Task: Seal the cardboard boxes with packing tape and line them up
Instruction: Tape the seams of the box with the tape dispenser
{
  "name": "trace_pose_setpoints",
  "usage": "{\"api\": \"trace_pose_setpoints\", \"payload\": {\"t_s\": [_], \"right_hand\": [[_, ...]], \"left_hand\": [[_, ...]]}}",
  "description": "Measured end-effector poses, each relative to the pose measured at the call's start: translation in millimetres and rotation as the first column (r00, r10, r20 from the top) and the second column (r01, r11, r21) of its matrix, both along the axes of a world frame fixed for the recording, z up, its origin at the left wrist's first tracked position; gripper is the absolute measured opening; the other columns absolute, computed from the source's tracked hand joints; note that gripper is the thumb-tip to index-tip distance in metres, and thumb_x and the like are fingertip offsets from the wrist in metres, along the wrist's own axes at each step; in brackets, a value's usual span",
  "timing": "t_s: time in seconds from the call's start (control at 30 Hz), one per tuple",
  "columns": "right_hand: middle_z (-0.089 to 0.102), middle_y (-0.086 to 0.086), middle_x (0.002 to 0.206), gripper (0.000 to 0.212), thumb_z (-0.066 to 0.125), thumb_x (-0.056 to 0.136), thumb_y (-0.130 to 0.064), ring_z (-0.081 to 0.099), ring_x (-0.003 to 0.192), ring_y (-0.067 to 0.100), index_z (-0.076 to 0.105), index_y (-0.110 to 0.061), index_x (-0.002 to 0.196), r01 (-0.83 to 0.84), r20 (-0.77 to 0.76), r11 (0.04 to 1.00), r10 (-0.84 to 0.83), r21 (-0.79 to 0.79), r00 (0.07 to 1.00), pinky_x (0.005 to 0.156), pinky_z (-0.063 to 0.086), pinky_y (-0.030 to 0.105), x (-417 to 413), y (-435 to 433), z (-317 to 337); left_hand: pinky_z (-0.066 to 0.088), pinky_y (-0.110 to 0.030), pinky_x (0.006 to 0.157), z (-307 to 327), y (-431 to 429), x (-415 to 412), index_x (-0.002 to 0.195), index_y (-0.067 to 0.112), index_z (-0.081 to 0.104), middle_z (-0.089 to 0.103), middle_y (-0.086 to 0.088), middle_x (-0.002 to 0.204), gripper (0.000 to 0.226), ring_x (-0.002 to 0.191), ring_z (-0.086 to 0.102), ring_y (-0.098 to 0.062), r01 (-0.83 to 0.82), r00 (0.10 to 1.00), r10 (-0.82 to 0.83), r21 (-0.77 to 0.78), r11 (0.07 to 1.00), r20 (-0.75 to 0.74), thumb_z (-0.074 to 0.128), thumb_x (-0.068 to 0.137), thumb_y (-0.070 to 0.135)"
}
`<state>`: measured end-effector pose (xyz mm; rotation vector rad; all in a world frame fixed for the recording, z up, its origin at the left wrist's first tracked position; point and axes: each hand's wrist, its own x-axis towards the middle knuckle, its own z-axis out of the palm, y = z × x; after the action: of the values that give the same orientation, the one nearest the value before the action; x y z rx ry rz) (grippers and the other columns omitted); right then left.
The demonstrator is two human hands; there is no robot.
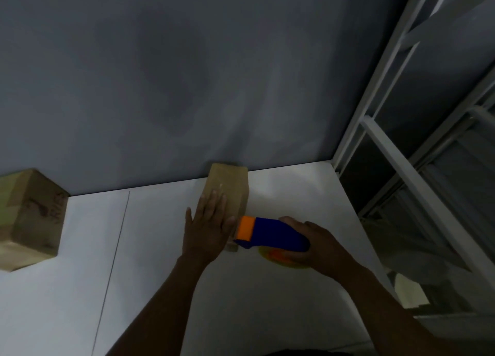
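Observation:
A small brown cardboard box (229, 184) lies on the white table (166, 262) against the grey wall. My left hand (207, 227) presses flat on the box's near end, fingers straight. My right hand (313, 244) grips a blue and orange tape dispenser (267, 234), whose orange head touches the box's near right edge beside my left hand. An orange-cored tape roll (281, 259) shows under the dispenser. A larger taped cardboard box (32, 219) with dark printing stands at the far left of the table.
The grey wall (187, 74) closes off the table's back edge. A white metal rack (428, 168) stands just past the table's right edge. A thin seam (115, 248) runs across the tabletop between the two boxes.

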<state>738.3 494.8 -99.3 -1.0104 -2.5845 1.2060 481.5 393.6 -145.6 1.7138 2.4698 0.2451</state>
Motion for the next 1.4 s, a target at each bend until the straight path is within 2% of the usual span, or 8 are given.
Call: {"api": "trace_pose_setpoints", "payload": {"t_s": [0.07, 0.17, 0.4, 0.6, 0.83, 1.13, 1.3, 1.4], "right_hand": [[0.048, -0.012, 0.113, 0.065, 0.068, 0.080, -0.046, 0.050, 0.100, 0.003, 0.018, -0.062, 0.119, 0.002, -0.031, 1.000, -0.003, -0.022, 1.000, 0.081, 0.045, 0.012, 4, 1, 5], [0.050, -0.007, 0.119, 0.070, 0.068, 0.078, -0.049, 0.051, 0.104, 0.005, 0.017, -0.060, 0.125, 0.012, -0.031, 1.000, -0.013, -0.025, 0.999, 0.084, 0.047, 0.015, 7, 2, 5], [0.049, -0.008, 0.126, 0.079, 0.073, 0.078, -0.043, 0.050, 0.106, 0.002, 0.021, -0.048, 0.138, -0.005, 0.012, 1.000, 0.004, 0.021, 1.000, 0.080, 0.045, 0.010, 11, 10, -2], [0.047, -0.014, 0.120, 0.080, 0.076, 0.075, -0.036, 0.049, 0.106, 0.001, 0.023, -0.050, 0.132, -0.002, -0.027, 1.000, 0.003, 0.015, 1.000, 0.079, 0.044, 0.006, 11, 11, 4], [0.044, -0.027, 0.116, 0.078, 0.078, 0.074, -0.030, 0.047, 0.105, -0.012, 0.027, -0.051, 0.129, 0.009, -0.064, 0.999, -0.012, -0.041, 0.998, 0.078, 0.043, 0.001, 11, 7, 9], [0.053, -0.021, 0.118, 0.069, 0.079, 0.073, -0.028, 0.053, 0.108, -0.003, 0.039, -0.052, 0.124, 0.037, -0.119, 0.993, -0.050, -0.113, 0.992, 0.081, 0.049, 0.010, 14, 6, 12], [0.055, -0.020, 0.121, 0.069, 0.080, 0.073, -0.027, 0.053, 0.111, -0.001, 0.044, -0.046, 0.129, 0.034, -0.138, 0.985, -0.057, -0.166, 0.989, 0.086, 0.053, 0.020, 16, 8, 13], [0.056, -0.023, 0.119, 0.066, 0.079, 0.073, -0.026, 0.054, 0.110, -0.004, 0.044, -0.052, 0.123, 0.031, -0.146, 0.984, -0.057, -0.177, 0.988, 0.085, 0.052, 0.018, 15, 8, 14]], "left_hand": [[0.006, -0.055, 0.114, 0, 1, 1, 0.153, 0.024, 0.009, -0.003, 0.000, 0.160, 0.082, 0.145, -0.010, -0.021, -0.004, 1.000, 0.004, -0.005, 1.000, 0.000, -0.010, 0.087, 0.068], [0.005, -0.054, 0.115, -2, 2, 0, 0.153, 0.026, 0.004, -0.009, 0.003, 0.159, 0.081, 0.144, -0.015, -0.019, -0.004, 1.000, 0.004, -0.030, 1.000, -0.001, -0.010, 0.085, 0.068], [0.008, -0.055, 0.114, -5, 2, -3, 0.153, 0.025, 0.006, -0.006, 0.001, 0.159, 0.077, 0.146, -0.007, -0.022, 0.006, 1.000, -0.006, -0.016, 1.000, -0.001, -0.002, 0.089, 0.067], [0.011, -0.056, 0.113, -5, 3, -3, 0.153, 0.024, 0.009, 0.002, -0.002, 0.160, 0.078, 0.146, -0.004, -0.023, 0.009, 1.000, -0.009, -0.002, 1.000, 0.005, -0.001, 0.090, 0.068], [0.007, -0.054, 0.115, 0, 2, -1, 0.153, 0.024, 0.004, -0.004, -0.001, 0.161, 0.087, 0.147, -0.008, -0.022, 0.013, 1.000, -0.013, -0.018, 1.000, 0.007, -0.013, 0.082, 0.072], [0.005, -0.053, 0.115, 1, 3, -1, 0.153, 0.024, 0.003, -0.006, -0.001, 0.161, 0.094, 0.147, -0.009, -0.022, 0.015, 1.000, -0.015, -0.033, 0.999, 0.005, -0.021, 0.077, 0.075], [0.010, -0.055, 0.114, 0, 3, -2, 0.153, 0.024, 0.007, 0.000, -0.001, 0.161, 0.086, 0.147, -0.003, -0.024, 0.019, 1.000, -0.019, -0.025, 0.999, 0.000, -0.011, 0.084, 0.072], [0.010, -0.055, 0.114, -1, 3, -2, 0.153, 0.023, 0.008, -0.002, -0.002, 0.161, 0.087, 0.147, -0.005, -0.024, 0.026, 1.000, -0.026, -0.033, 0.999, -0.001, -0.012, 0.083, 0.072]]}}
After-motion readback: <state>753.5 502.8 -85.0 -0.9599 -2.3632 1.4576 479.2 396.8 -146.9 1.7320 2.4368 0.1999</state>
